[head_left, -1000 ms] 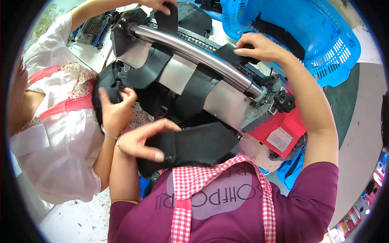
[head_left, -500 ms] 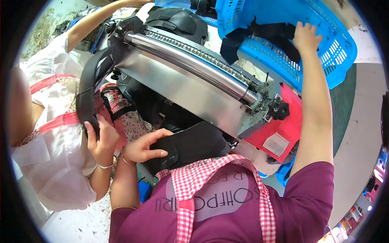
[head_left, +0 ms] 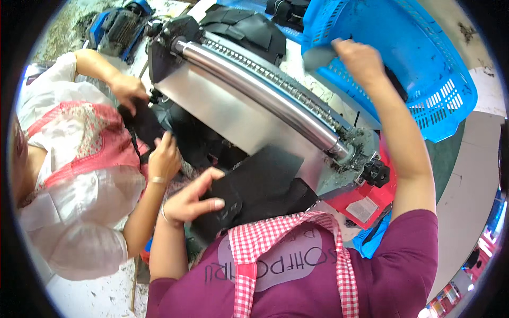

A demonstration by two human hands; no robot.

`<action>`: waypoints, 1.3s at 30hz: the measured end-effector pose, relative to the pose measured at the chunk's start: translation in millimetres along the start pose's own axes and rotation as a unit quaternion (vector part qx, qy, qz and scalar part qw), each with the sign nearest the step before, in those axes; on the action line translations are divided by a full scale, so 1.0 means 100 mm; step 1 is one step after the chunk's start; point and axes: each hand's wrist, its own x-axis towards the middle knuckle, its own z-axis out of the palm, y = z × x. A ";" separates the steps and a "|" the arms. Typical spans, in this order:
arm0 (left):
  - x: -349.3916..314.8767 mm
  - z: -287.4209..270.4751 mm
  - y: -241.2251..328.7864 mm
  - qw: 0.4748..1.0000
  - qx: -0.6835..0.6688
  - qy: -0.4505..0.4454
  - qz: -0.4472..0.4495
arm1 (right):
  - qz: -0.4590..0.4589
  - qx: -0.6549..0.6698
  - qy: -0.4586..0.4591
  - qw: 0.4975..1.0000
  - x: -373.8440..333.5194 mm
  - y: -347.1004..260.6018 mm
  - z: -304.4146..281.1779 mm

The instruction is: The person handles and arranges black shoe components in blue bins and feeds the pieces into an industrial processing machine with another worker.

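Note:
My left hand (head_left: 193, 201) grips a stack of flat black sheet pieces (head_left: 260, 177) just in front of my apron, its thumb lying on top. The upper piece reaches over the front edge of a sloping metal plate (head_left: 212, 103). At the near rim of a blue plastic basket (head_left: 450, 100), my right hand (head_left: 363, 61) is blurred by motion. A dark grey flat piece (head_left: 319, 57) sticks out to the left from its fingers. Behind that wrist, another black piece (head_left: 396, 85) lies in the basket.
A machine with a shiny roller (head_left: 260, 95) and a black knob (head_left: 375, 172) crosses the middle. To the left, a co-worker's hands (head_left: 165, 159) handle a black piece (head_left: 142, 123). More black pieces (head_left: 244, 32) are piled behind the roller. A red panel (head_left: 366, 199) is beside the knob.
My right hand has moved left with a piece, and the dark pieces on the basket's rim have shifted. The sheet in my left hand is raised. The co-worker no longer holds up the long curved strip.

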 end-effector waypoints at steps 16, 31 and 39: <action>0.20 -0.22 0.39 0.997 0.043 -0.058 0.008 | -0.191 0.549 -0.122 0.805 -0.24 -0.05 -0.59; 0.32 -0.03 0.62 0.993 0.090 -0.050 -0.055 | -0.088 0.397 0.023 0.913 -0.53 -0.06 -0.57; 0.50 -0.12 0.55 0.884 0.453 0.073 -0.087 | 0.163 0.149 0.077 0.972 -0.50 0.66 -0.57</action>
